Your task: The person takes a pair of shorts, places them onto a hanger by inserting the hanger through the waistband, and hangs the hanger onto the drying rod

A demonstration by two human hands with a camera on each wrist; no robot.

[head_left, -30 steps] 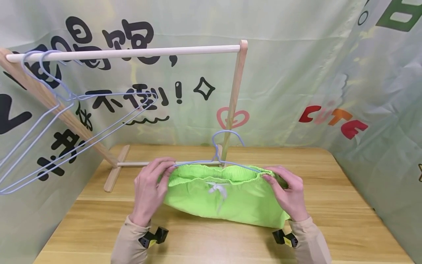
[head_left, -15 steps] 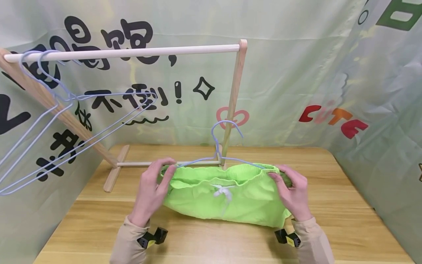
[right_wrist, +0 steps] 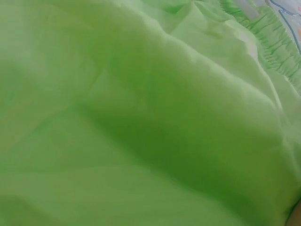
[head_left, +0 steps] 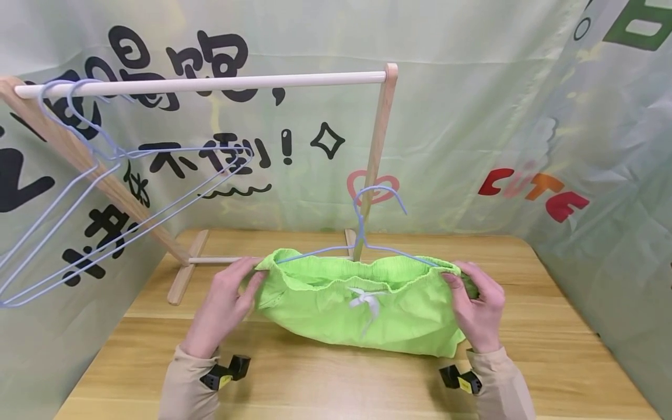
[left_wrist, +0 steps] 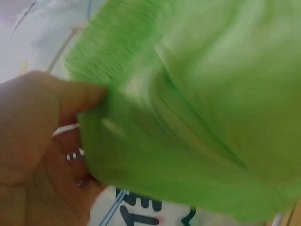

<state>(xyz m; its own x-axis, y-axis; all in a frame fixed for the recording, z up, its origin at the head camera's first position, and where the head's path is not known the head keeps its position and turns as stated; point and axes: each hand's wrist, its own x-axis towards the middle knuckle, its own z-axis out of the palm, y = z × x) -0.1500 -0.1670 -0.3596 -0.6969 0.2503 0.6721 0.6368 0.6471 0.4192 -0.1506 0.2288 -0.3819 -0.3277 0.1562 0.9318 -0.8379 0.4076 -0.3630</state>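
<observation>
Lime-green shorts [head_left: 357, 326] with a gathered elastic waistband and a white drawstring bow [head_left: 366, 300] are held up above the table, the waist gaping towards me. A light-blue hanger [head_left: 361, 228] sits inside the waist, its hook upright and its arms sloping down into both ends of the waistband; its lower part is hidden by cloth. My left hand [head_left: 223, 303] pinches the left end of the waistband between thumb and fingers, as the left wrist view also shows. At the other end, my right hand [head_left: 480, 306] grips waistband and hanger corner together. Green cloth fills the right wrist view.
A wooden rack with a white top rail [head_left: 210, 84] stands at the back left. Several thin blue bars belong to hangers [head_left: 112, 156] hooked at its left end. Beneath everything is a wooden table [head_left: 551, 350]; a printed curtain [head_left: 446, 146] closes off the back.
The hanger has risen and shifted right with the shorts. My right hand has moved right. My left hand has drawn left and down, and the waistband's left end now lies spread over the hanger.
</observation>
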